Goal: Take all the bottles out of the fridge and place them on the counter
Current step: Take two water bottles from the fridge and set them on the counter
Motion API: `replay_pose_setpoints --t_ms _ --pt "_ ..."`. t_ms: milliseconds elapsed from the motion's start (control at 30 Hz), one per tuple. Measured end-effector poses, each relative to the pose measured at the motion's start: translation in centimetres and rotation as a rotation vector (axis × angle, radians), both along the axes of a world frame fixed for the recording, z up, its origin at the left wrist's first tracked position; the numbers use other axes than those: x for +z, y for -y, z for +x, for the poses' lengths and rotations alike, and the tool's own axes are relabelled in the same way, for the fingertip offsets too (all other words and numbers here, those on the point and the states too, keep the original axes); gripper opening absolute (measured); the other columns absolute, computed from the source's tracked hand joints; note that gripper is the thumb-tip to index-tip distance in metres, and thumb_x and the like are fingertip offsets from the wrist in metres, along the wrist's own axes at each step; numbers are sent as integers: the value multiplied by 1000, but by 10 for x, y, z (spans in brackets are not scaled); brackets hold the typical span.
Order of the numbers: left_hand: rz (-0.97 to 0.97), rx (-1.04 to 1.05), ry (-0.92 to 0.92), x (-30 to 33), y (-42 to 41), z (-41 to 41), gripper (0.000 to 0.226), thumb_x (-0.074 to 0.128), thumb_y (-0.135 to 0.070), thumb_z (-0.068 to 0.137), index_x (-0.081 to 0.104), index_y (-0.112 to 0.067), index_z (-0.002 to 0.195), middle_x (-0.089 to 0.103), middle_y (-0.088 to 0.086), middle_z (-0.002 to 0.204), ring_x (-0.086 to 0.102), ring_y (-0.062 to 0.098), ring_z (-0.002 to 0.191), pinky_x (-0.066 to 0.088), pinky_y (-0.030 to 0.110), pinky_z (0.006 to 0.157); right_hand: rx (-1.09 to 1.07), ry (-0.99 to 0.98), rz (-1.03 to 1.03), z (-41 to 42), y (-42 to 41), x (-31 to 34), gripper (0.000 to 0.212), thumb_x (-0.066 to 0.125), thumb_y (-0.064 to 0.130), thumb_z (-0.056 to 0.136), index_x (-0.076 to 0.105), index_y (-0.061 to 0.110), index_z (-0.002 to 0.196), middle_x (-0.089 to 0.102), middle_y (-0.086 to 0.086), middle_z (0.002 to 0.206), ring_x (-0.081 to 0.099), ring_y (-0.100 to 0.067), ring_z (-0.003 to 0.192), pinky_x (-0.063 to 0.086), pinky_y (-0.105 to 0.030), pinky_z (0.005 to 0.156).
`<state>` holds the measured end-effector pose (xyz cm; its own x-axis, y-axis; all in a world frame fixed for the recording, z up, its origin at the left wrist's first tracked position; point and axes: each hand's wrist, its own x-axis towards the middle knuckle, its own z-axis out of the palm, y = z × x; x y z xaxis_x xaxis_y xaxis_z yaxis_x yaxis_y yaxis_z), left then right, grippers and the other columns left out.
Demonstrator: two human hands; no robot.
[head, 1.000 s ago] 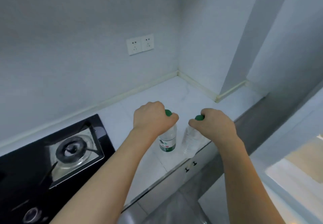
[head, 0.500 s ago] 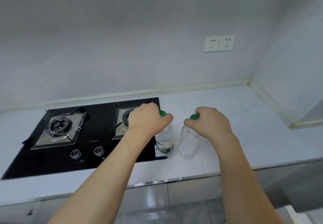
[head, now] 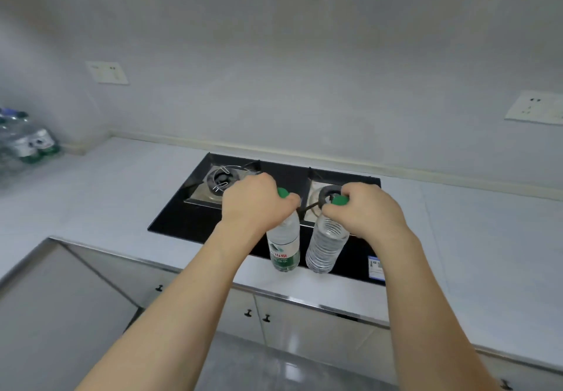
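Observation:
My left hand [head: 254, 203] grips the neck of a clear water bottle with a green label [head: 284, 247] and green cap. My right hand [head: 365, 209] grips the neck of a clear ribbed bottle without a label [head: 326, 246], also green-capped. Both bottles hang upright, side by side, over the front edge of the black stove, a little above the white counter [head: 106, 195]. Several more bottles [head: 26, 142] stand grouped at the counter's far left corner.
A black two-burner gas stove [head: 243, 207] is set into the counter under my hands. Cabinet doors with small black knobs [head: 257, 316] run below. Wall sockets [head: 536, 107] sit at right, a switch plate [head: 106, 72] at left. A grey surface [head: 45, 299] lies at lower left.
My view has swung left along the counter, from the right corner to the stove. Both hands carried their bottles leftward with it, still gripping the necks. The bottle group at far left came into view.

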<state>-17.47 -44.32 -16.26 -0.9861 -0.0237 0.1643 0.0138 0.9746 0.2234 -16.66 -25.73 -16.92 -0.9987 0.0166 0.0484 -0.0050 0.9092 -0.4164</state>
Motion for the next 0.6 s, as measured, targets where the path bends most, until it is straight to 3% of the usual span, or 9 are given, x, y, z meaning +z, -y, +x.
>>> replay_pose_setpoints --t_ms 100,367,600 --pt "11 85 -3 -1 54 10 39 51 -53 78 53 -15 70 56 0 66 54 19 62 40 26 55 73 -13 27 -5 53 1 34 60 52 72 54 19 70 58 2 72 55 -19 69 42 -29 58" --pt "14 263 -2 0 193 40 41 52 -55 80 48 -17 64 50 0 64 54 28 68 39 27 58 230 -30 32 -9 191 8 37 58 49 71 41 18 60 49 3 59 49 -19 58 28 -27 49" --pt "25 381 -32 5 289 55 43 54 -53 77 44 -14 61 52 3 64 52 25 62 39 27 56 360 -64 6 -10 289 13 35 57 48 74 40 21 60 49 4 60 47 -17 55 29 -26 49"
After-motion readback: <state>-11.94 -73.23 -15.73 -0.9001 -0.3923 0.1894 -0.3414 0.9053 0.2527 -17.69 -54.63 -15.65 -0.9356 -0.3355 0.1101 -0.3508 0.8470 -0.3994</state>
